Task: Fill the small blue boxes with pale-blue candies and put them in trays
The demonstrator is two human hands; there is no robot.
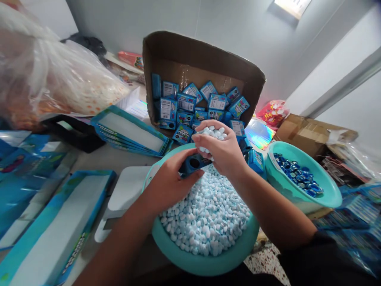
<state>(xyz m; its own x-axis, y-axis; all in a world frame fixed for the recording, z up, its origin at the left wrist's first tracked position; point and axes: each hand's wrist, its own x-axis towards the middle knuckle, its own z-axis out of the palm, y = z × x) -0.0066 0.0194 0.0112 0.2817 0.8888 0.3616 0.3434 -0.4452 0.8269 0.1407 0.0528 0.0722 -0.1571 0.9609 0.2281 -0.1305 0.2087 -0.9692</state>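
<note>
A large teal bowl (205,268) is filled with small white and pale blue candies (208,222). Over its far side, my left hand (175,174) grips a small dark blue box (192,163) with a round dark opening facing me. My right hand (222,149) is cupped around a handful of the same candies (212,133), just above and to the right of the little box. Its fingers curl round the candies, close to my left fingertips.
Behind the bowl stands a cardboard carton (202,53) with many small blue boxes. At right is a teal basin (333,194) of blue-wrapped pieces. Long blue trays (59,226), a white scale (127,186) and stacked trays (131,131) lie left, below a large plastic bag (59,75).
</note>
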